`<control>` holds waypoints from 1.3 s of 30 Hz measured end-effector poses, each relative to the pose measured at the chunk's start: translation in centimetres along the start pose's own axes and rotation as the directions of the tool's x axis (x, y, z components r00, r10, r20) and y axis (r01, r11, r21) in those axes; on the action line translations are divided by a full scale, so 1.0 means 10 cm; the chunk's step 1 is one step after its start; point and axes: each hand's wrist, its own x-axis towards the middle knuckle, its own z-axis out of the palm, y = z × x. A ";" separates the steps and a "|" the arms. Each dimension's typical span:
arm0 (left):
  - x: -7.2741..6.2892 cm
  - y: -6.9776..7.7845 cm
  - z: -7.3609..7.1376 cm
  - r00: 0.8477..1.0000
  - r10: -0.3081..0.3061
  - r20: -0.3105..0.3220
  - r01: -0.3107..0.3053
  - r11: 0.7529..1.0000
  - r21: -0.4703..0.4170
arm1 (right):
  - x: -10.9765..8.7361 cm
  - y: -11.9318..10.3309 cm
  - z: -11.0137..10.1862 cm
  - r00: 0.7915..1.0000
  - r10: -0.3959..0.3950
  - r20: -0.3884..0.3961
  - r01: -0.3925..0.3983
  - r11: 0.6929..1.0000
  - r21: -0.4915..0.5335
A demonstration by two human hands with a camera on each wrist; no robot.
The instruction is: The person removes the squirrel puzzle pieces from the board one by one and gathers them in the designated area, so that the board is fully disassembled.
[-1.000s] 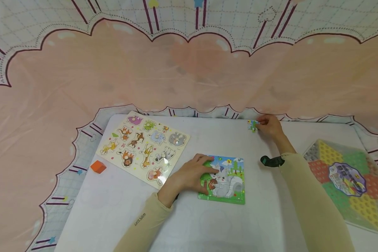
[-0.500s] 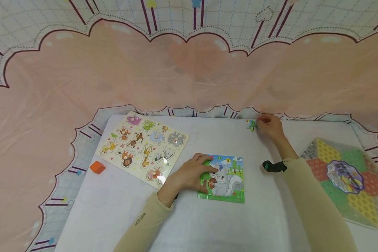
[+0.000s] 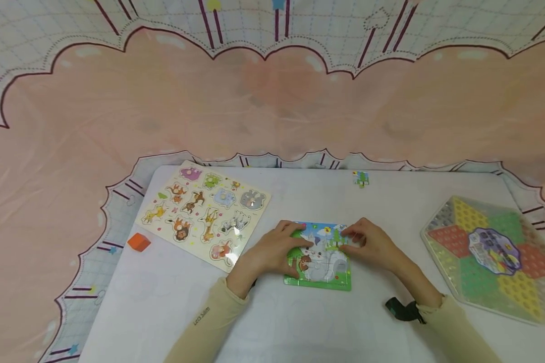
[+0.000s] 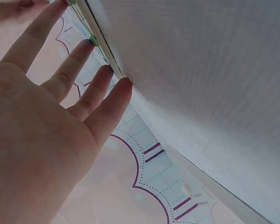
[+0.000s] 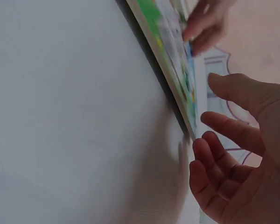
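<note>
A square jigsaw puzzle (image 3: 320, 275) with a squirrel picture lies on the white table. My left hand (image 3: 272, 252) rests on its left side with spread fingers. In the left wrist view, straight fingertips (image 4: 91, 43) touch the board's edge. By the upper right edge of the puzzle is my right hand (image 3: 377, 247), thumb and forefinger apart. The right wrist view shows nothing between those fingers (image 5: 233, 130); the others curl loosely. Whether they touch the board is unclear. Near the table's back edge lies a small green and blue puzzle piece (image 3: 361, 179).
An animal peg board (image 3: 200, 217) lies to the left, its lower corner close to my left wrist. An orange block (image 3: 139, 242) sits beside it. At the right is a flat hexagonal board box (image 3: 495, 257) with coloured triangles. A patterned cloth (image 3: 272, 111) hangs behind the table.
My right hand has left the small piece at the back and come toward me to the puzzle's right edge. The piece stays behind. My left hand keeps its place.
</note>
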 end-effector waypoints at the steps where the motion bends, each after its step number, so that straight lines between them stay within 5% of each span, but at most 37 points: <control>1: 0.00 0.00 0.00 1.000 0.000 0.000 0.000 1.000 0.001 | -0.05 -0.02 0.03 1.000 0.009 0.009 -0.009 1.000 -0.012; 10: 0.00 0.00 0.01 1.000 0.004 0.001 -0.004 1.000 0.008 | -0.24 -0.10 0.18 0.999 0.036 -0.011 -0.036 0.996 -0.083; 39: 0.00 0.03 -0.01 1.000 -0.015 0.012 0.014 1.000 0.027 | -0.21 -0.09 0.20 1.000 0.005 -0.027 -0.005 1.000 -0.028</control>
